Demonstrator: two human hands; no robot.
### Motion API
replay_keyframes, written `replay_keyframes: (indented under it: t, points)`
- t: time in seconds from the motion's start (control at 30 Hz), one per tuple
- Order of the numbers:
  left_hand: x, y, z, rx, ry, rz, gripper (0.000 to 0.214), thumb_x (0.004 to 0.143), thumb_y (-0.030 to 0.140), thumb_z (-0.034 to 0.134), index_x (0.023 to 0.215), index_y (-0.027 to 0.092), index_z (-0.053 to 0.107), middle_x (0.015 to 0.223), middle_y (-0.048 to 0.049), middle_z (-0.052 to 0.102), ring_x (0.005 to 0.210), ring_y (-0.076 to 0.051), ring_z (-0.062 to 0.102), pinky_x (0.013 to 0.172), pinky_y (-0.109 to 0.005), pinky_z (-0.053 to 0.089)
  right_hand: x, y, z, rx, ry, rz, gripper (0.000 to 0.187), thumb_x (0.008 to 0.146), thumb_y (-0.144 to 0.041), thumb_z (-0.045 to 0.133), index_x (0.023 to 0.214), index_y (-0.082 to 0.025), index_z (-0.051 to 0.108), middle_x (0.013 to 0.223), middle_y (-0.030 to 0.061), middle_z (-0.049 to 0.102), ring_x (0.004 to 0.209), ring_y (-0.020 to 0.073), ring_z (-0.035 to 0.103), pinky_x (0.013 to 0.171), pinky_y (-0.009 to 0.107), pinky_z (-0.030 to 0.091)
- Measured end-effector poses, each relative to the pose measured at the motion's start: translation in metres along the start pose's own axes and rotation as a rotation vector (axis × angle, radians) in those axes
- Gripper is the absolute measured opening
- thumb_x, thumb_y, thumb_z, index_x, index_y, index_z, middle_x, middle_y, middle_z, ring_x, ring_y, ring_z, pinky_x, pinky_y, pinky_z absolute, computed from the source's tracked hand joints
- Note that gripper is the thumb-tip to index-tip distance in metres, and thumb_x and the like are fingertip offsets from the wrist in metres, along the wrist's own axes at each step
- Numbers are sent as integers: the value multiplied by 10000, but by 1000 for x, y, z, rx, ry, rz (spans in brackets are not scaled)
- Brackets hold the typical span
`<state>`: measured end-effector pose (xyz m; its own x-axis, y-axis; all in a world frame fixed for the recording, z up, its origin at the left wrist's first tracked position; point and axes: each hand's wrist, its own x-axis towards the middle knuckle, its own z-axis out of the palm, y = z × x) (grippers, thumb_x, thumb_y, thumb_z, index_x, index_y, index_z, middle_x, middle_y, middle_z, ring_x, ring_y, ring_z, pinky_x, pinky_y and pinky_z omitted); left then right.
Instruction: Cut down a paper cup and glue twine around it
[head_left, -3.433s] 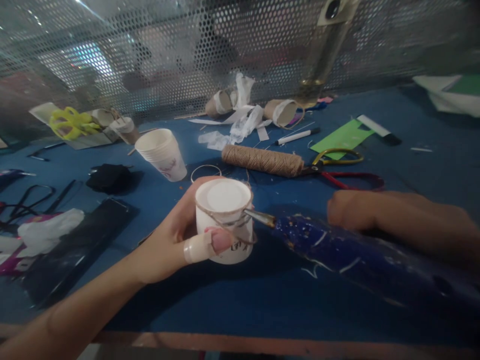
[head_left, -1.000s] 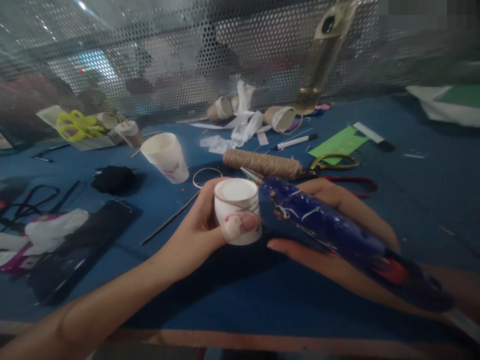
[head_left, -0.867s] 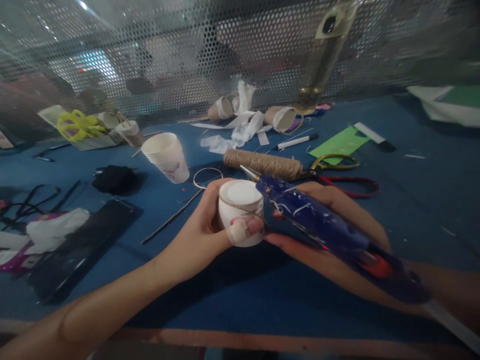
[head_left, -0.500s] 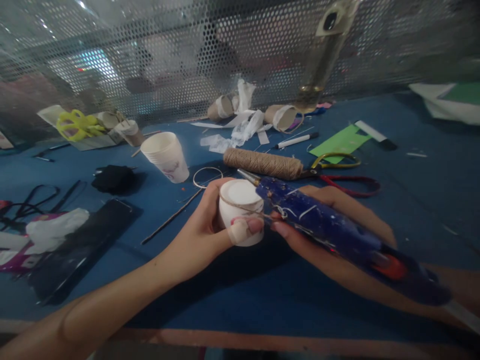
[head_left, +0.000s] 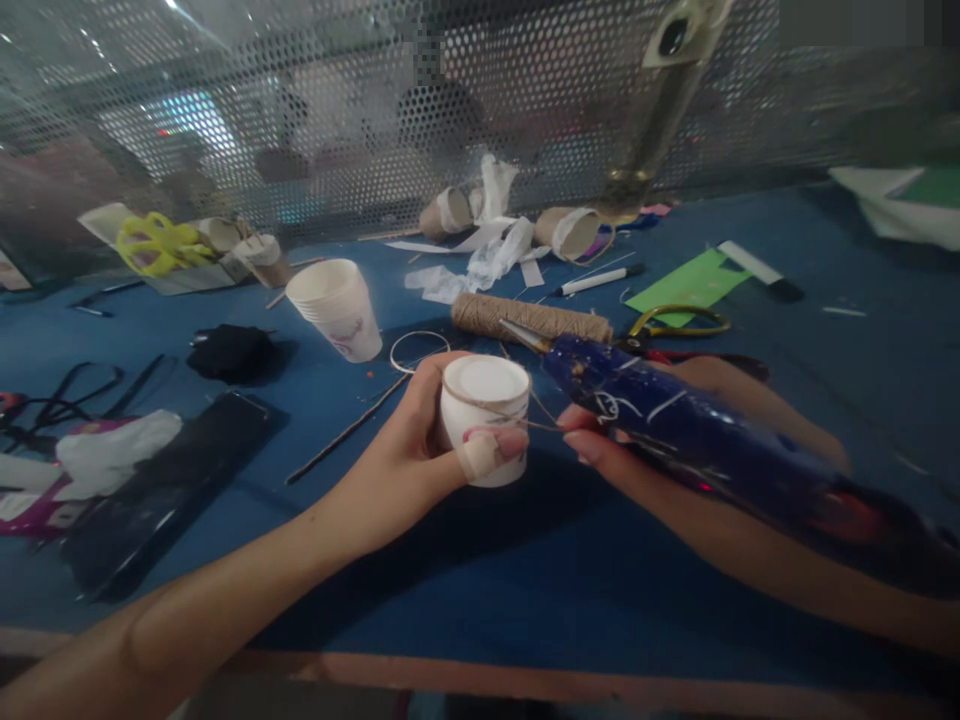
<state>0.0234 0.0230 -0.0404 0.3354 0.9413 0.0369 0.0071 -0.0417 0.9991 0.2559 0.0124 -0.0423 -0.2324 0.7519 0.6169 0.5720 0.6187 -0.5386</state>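
My left hand (head_left: pixel 409 455) is closed round an upturned white paper cup (head_left: pixel 486 415), the bandaged thumb pressed on its side. A strand of brown twine (head_left: pixel 541 424) circles the cup near its top and runs to the right. My right hand (head_left: pixel 645 465) pinches that strand between thumb and fingers while a blue glue gun (head_left: pixel 675 425) lies across the same hand, its metal tip pointing up and left beside the cup.
A twine spool (head_left: pixel 532 318) lies just behind the cup, with red-handled scissors (head_left: pixel 675 330) to its right and green paper (head_left: pixel 686 282) beyond. A stack of white cups (head_left: pixel 335 308) stands at the left. A black phone (head_left: pixel 165 480), yellow scissors (head_left: pixel 154 245), cardboard tubes (head_left: pixel 574 232) and a mesh wall (head_left: pixel 375 110) surround them.
The right hand turned the glue gun away from the cup's side, came up beside the cup, took the twine in a pinch and drew it out to the right.
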Motion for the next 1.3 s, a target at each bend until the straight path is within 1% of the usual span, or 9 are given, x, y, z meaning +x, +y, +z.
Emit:
replay_keyframes:
  t: [0.23, 0.37, 0.5, 0.57, 0.63, 0.7, 0.87, 1.1, 1.3]
  points:
    - [0, -2, 0, 15, 1, 12, 488, 870, 322, 835, 1251, 248, 538, 1118, -31, 625, 1057, -219, 601, 902, -314, 528, 4, 1, -2, 62, 15, 52, 90, 882, -341, 781, 878, -318, 695, 786, -24, 708, 631, 189, 657, 572, 362, 573]
    - [0, 0, 0, 38, 14, 2, 507, 833, 346, 861, 1209, 245, 537, 1072, -29, 617, 985, -216, 605, 851, -312, 541, -2, 11, 6, 77, -18, 133, 147, 914, -471, 750, 905, -327, 722, 820, -28, 731, 725, 199, 712, 731, 383, 636]
    - [-1, 0, -1, 38, -33, -19, 480, 856, 348, 845, 1212, 254, 537, 1057, -15, 621, 954, -190, 598, 830, -281, 540, -6, 22, 11, 130, -8, 138, 253, 934, -581, 698, 1007, -342, 737, 973, -14, 783, 903, 224, 774, 867, 383, 660]
    - [-1, -2, -1, 28, -53, -37, 465, 866, 353, 838, 1208, 255, 539, 1055, -12, 616, 945, -180, 594, 821, -271, 541, -2, 21, 8, 132, -19, 140, 283, 929, -608, 685, 913, -329, 724, 835, -21, 758, 856, 229, 771, 926, 401, 646]
    - [-1, -2, -1, 21, -63, -56, 463, 870, 359, 838, 1208, 255, 539, 1054, -7, 605, 939, -171, 591, 816, -262, 542, 4, 15, 3, 130, -88, 188, 308, 913, -609, 691, 804, -321, 691, 646, -42, 670, 756, 230, 752, 961, 420, 626]
    - [-1, -2, -1, 15, -68, -79, 450, 875, 367, 837, 1202, 254, 550, 1048, 1, 597, 937, -161, 584, 816, -250, 540, 9, 9, -1, 146, -160, 285, 320, 885, -609, 701, 760, -316, 669, 600, -45, 635, 737, 236, 739, 972, 429, 612]
    - [1, 1, 0, -8, -90, -129, 451, 866, 399, 847, 1196, 245, 580, 1034, 3, 616, 953, -162, 581, 821, -242, 540, 8, 5, -1, 243, -153, 430, 341, 850, -654, 694, 778, -321, 670, 616, -36, 632, 732, 239, 710, 940, 424, 602]
    - [0, 0, -3, -69, -129, -163, 401, 885, 366, 837, 1210, 255, 628, 1093, -4, 681, 998, -179, 637, 839, -262, 558, 9, 7, -1, 195, -143, 397, 322, 832, -618, 719, 738, -314, 669, 637, -42, 611, 598, 195, 617, 1023, 469, 549]
    - [-1, -2, -4, -92, -153, -166, 369, 892, 354, 833, 1203, 268, 655, 1078, 1, 710, 1011, -181, 657, 845, -262, 563, 7, 8, -2, 207, -127, 398, 307, 810, -616, 745, 752, -322, 675, 687, -44, 623, 606, 184, 607, 1041, 478, 557]
